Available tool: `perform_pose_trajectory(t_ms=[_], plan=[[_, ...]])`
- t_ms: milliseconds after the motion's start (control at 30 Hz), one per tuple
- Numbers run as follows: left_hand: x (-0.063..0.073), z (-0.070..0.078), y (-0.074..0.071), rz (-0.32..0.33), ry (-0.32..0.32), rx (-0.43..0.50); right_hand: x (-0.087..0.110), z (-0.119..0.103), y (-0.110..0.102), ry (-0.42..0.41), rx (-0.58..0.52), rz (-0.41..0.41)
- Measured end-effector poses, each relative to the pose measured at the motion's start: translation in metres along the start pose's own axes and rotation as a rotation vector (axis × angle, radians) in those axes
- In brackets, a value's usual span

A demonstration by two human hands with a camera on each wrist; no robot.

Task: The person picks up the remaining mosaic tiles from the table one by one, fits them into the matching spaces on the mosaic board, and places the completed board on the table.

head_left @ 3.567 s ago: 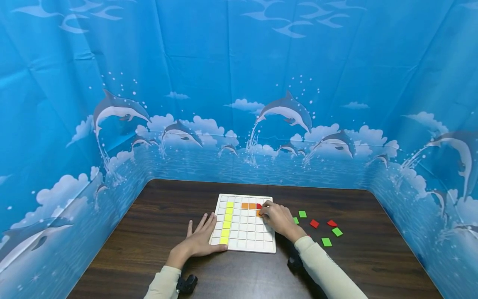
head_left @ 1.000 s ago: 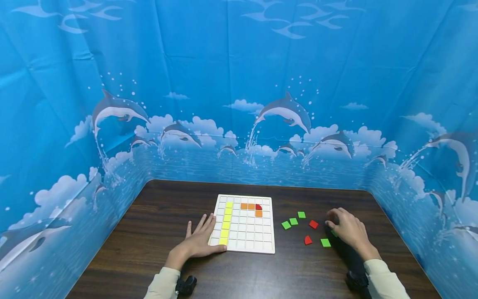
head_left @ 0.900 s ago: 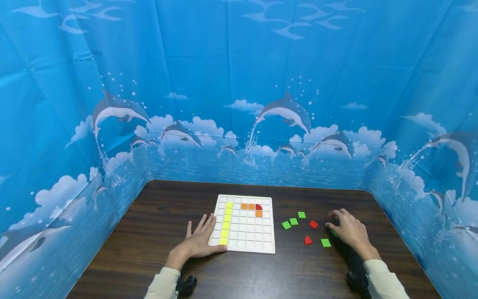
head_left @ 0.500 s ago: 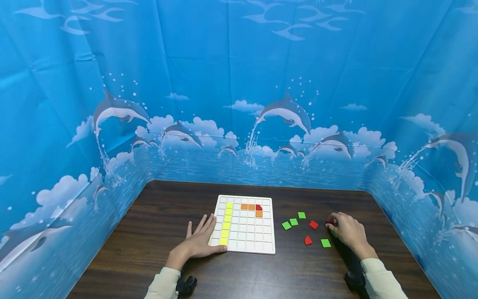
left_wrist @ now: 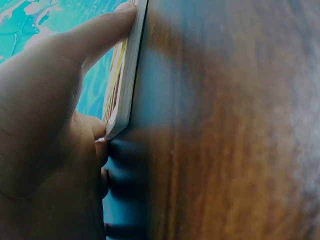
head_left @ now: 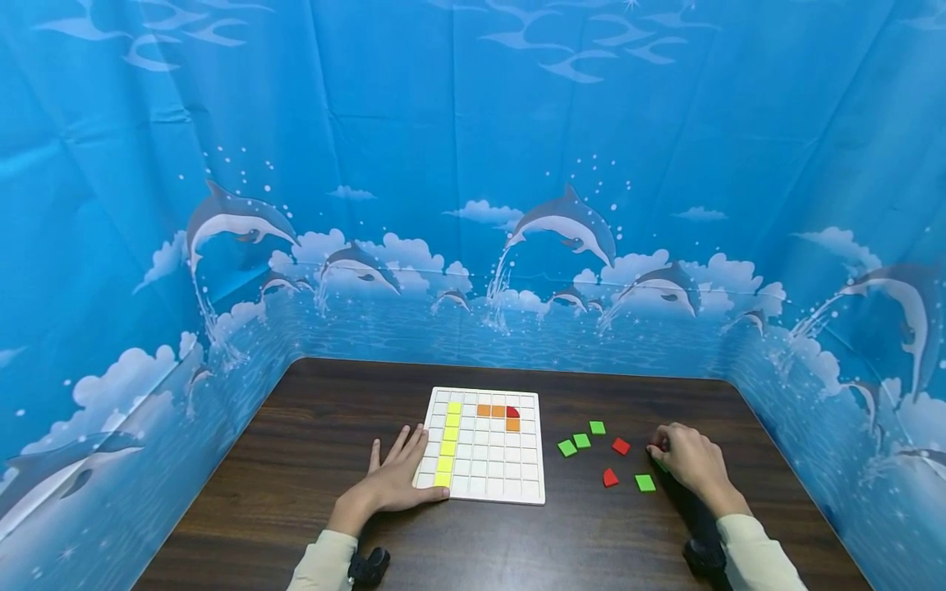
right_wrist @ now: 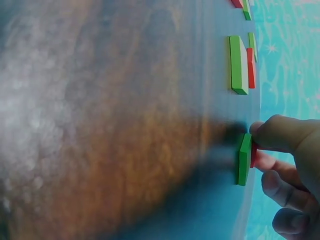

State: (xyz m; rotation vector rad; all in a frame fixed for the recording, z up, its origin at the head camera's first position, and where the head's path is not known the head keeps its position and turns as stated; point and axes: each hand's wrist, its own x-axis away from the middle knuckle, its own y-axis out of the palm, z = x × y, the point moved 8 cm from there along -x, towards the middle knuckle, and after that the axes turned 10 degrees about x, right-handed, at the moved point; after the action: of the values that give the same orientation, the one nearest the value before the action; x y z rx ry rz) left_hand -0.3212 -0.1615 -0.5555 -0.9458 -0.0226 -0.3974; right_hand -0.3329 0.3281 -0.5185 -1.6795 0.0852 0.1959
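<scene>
My left hand [head_left: 395,476] lies with straight, spread fingers at the left edge of the white grid board [head_left: 488,464]. Its thumb [left_wrist: 107,32] rests on the board's near edge. A column of yellow tiles [head_left: 447,447] fills squares on the left of the grid. Orange square tiles [head_left: 498,411] and a red quarter-round tile [head_left: 512,412] sit near the top right. At the far right of the loose tiles, my right hand [head_left: 691,460] pinches a red tile [right_wrist: 253,154] between thumb and fingers. A green square tile [right_wrist: 244,160] lies right beside it, partly hidden by the hand in the head view.
Between board and right hand lie several loose green tiles [head_left: 581,442], a red tile [head_left: 621,446] and a red quarter-round tile [head_left: 610,477]. The dark wooden table [head_left: 310,410] is enclosed by a blue dolphin-print curtain [head_left: 458,205].
My right hand has left the orange tile on the board and moved right to the loose tiles. In the last second its fingers have closed round a red tile. My left hand stays put.
</scene>
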Motion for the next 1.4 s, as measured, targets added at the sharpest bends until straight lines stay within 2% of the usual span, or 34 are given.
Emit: perform_pose_trajectory(t_ms=[267,567,733,867,1133,1400], plan=[[0.001,0.000,0.002,0.008,0.025,0.058,-0.001,-0.012,-0.007,-0.030,-0.031,0.092],[0.000,-0.002,0.001,0.014,-0.005,0.007,-0.004,-0.046,-0.021,-0.119,-0.069,0.214],[0.000,0.000,0.001,0.015,0.018,0.040,-0.006,-0.068,-0.027,-0.172,-0.091,0.253],[-0.001,-0.003,0.004,0.017,0.036,0.063,-0.007,-0.086,-0.030,-0.214,-0.114,0.274],[-0.009,-0.013,0.007,0.030,0.014,0.024,-0.011,-0.117,-0.031,-0.282,-0.141,0.318],[-0.012,-0.017,0.008,0.047,0.014,0.017,-0.015,-0.146,-0.025,-0.298,-0.178,0.273]])
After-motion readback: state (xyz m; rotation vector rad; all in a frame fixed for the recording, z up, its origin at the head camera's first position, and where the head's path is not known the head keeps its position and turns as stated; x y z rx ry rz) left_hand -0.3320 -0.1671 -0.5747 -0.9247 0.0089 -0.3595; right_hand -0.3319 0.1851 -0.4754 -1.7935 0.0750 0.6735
